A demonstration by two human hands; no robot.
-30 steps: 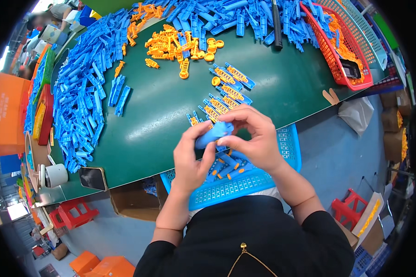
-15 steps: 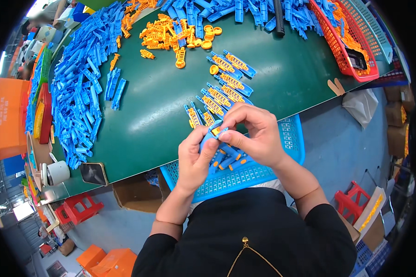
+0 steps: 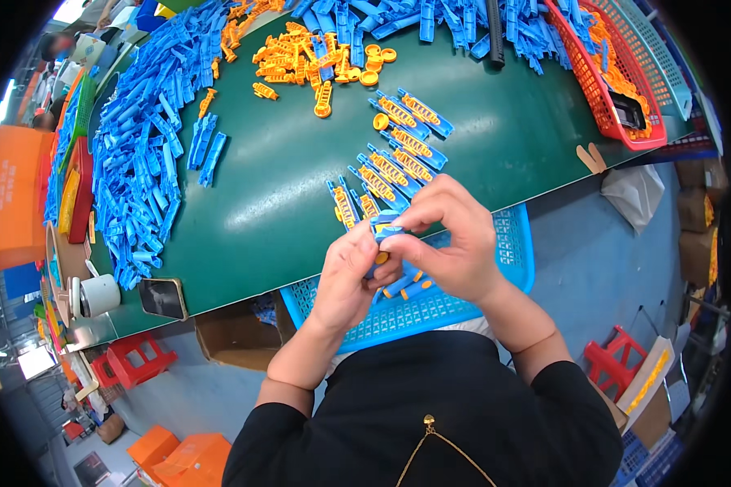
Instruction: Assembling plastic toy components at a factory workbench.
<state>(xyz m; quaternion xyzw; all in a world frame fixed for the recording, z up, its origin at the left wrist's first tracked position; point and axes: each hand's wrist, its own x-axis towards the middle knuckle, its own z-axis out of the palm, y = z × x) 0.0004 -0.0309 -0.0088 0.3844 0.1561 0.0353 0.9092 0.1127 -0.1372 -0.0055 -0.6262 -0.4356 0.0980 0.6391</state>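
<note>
Blue plastic piece [image 3: 386,223], both hands apparently pinching

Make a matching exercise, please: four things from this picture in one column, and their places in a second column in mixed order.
Things:
1. red basket
2. blue perforated tray
3. white mug
4. loose orange parts

Places:
A. below both hands, at the table's near edge
B. far middle of the green table
C. table's right end
D. table's left near corner, beside a phone

Pairs: 1-C, 2-A, 3-D, 4-B

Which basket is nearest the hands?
The blue basket right under both hands; the red basket sits at the table's far right corner.
</note>
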